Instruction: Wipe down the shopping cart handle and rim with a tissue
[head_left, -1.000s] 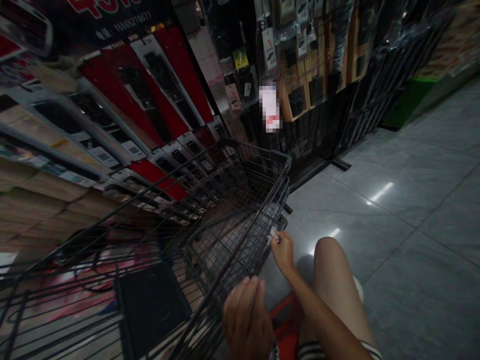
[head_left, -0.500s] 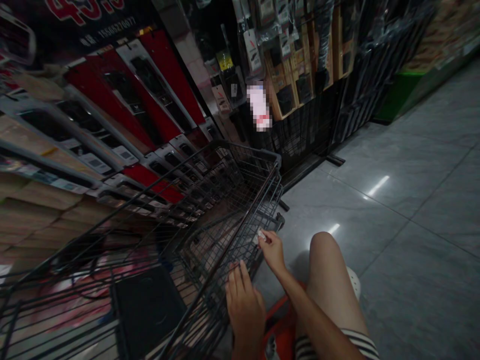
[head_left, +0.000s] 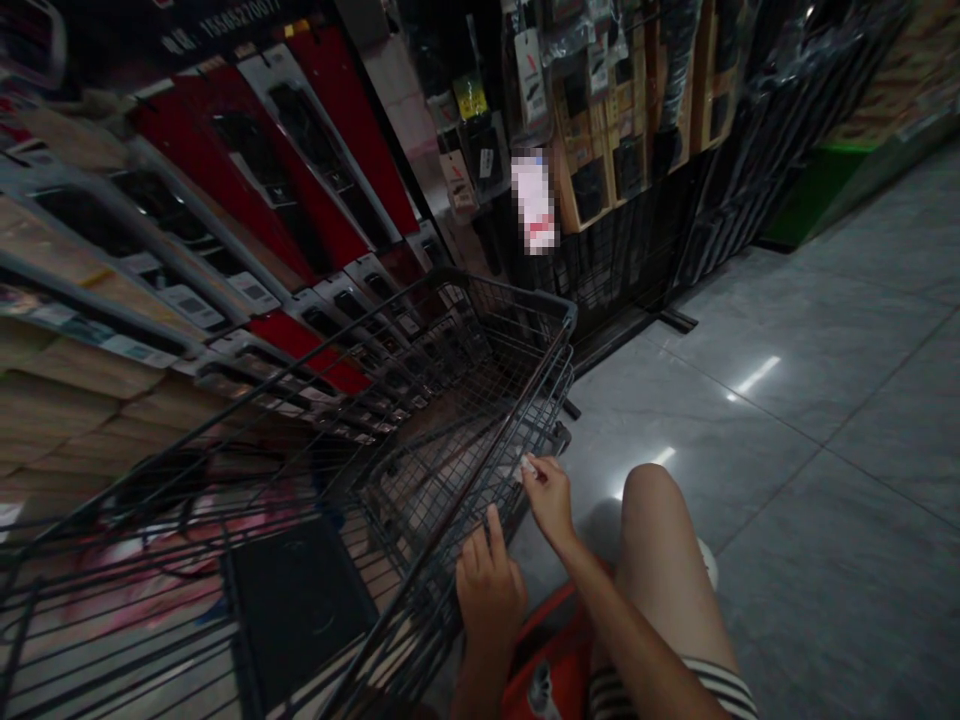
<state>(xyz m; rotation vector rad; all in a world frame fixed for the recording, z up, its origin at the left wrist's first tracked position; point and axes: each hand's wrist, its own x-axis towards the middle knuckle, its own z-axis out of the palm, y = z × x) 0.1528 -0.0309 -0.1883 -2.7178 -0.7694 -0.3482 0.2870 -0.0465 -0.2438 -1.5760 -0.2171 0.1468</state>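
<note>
My right hand is closed in a pinch on a small white scrap, too small and blurred to name. It is held beside the outer wire side of a dark shopping cart. Lower and to the left is my left hand, back upward, with the index finger stretched out and the other fingers slightly bent. Nothing shows in it. Its fingertips are next to the cart's side; whether they touch the wires I cannot tell.
Packaged goods hang on red and black display racks beyond the cart. A black flat panel is at the cart's near end. My bent knee and an orange-red item are low in view. Grey tiled floor extends right.
The left hand's index finger has lifted and straightened away from its other fingers, which have bent a little. The right hand keeps its pinch, shifted slightly. The view has tilted a little.
</note>
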